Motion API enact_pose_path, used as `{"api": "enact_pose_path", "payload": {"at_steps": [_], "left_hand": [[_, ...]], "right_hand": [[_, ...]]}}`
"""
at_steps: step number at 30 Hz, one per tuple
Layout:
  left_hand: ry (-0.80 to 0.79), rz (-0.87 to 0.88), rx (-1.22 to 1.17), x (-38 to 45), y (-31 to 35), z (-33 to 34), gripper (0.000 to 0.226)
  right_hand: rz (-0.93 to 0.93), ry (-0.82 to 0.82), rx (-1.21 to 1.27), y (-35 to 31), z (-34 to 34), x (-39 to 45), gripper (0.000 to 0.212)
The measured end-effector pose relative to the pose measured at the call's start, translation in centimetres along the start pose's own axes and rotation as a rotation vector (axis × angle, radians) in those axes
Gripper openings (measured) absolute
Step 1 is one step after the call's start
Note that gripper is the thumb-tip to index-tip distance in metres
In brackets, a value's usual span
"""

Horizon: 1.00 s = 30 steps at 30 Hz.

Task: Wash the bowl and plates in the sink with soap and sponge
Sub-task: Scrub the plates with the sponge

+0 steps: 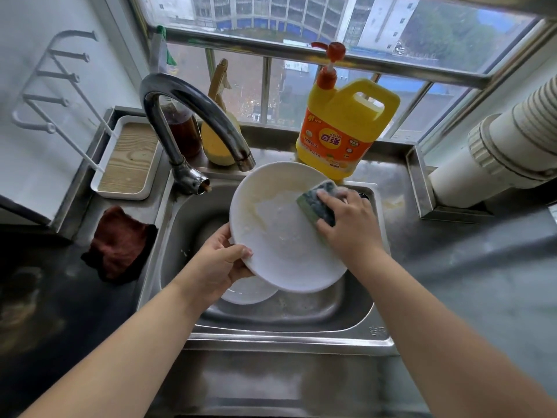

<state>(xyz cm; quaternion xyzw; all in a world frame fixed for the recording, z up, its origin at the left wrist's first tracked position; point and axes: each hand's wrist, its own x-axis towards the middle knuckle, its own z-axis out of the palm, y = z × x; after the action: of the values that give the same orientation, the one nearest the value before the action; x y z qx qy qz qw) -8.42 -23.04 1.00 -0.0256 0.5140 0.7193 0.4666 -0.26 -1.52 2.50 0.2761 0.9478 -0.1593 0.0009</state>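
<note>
White and soapy, a plate (280, 236) is being held tilted over the sink (301, 327) at centre frame, the left hand (220, 263) gripping its lower-left rim while the right hand (349, 224) is pressing a sponge (316, 203) against its right side. One more white dish (250, 291) is lying underneath; one soap bottle (340, 128) is standing behind.

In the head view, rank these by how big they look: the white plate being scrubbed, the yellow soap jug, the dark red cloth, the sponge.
Largest to smallest, as they look:
1. White plate, tilted over the sink and nearest the camera.
2. Yellow soap jug, farther back, so its real size against the plate is unsure.
3. Dark red cloth.
4. Sponge, partly covered by the right hand.
</note>
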Motion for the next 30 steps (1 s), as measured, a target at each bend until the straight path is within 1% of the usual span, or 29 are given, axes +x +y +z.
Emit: {"api": "enact_pose_path", "payload": {"at_steps": [2,4,9,11,15,18,21,23,26,28,30], "left_hand": [[-0.028,-0.007,0.016,0.0,-0.1,0.5,0.046],[-0.04,-0.012,0.026,0.0,-0.3,0.7,0.044],[-0.027,0.023,0.033,0.0,0.0,-0.2,0.049],[-0.024,0.022,0.017,-0.1,0.1,-0.8,0.051],[-0.01,0.02,0.047,-0.3,0.6,-1.7,0.044],[-0.064,0.007,0.1,-0.2,1.4,-1.8,0.047],[-0.121,-0.044,0.179,0.1,2.0,-1.5,0.049],[-0.137,-0.066,0.214,0.3,2.3,-1.6,0.05],[-0.136,-0.071,0.232,0.6,2.6,-2.1,0.047],[-0.135,-0.08,0.225,0.8,3.1,-2.6,0.044],[-0.139,-0.096,0.242,1.1,3.6,-3.1,0.044]], "right_hand": [[-0.067,0.019,0.041,-1.7,0.2,0.5,0.055],[-0.155,-0.001,0.068,-3.4,0.4,0.3,0.054],[-0.365,-0.151,0.164,-4.4,1.3,-2.3,0.051],[-0.393,-0.197,0.183,-3.2,1.5,-3.2,0.049],[-0.353,-0.212,0.179,0.1,0.4,-3.5,0.05],[-0.323,-0.156,0.16,1.6,-0.3,-2.5,0.055],[-0.296,-0.085,0.163,1.1,-0.7,-1.4,0.058],[-0.32,-0.107,0.178,0.3,-1.0,-1.1,0.058],[-0.326,-0.202,0.233,0.2,-1.5,-1.3,0.06],[-0.269,-0.196,0.307,0.7,-1.6,-1.4,0.065],[-0.138,-0.155,0.426,1.2,-1.8,-1.1,0.08]]}}
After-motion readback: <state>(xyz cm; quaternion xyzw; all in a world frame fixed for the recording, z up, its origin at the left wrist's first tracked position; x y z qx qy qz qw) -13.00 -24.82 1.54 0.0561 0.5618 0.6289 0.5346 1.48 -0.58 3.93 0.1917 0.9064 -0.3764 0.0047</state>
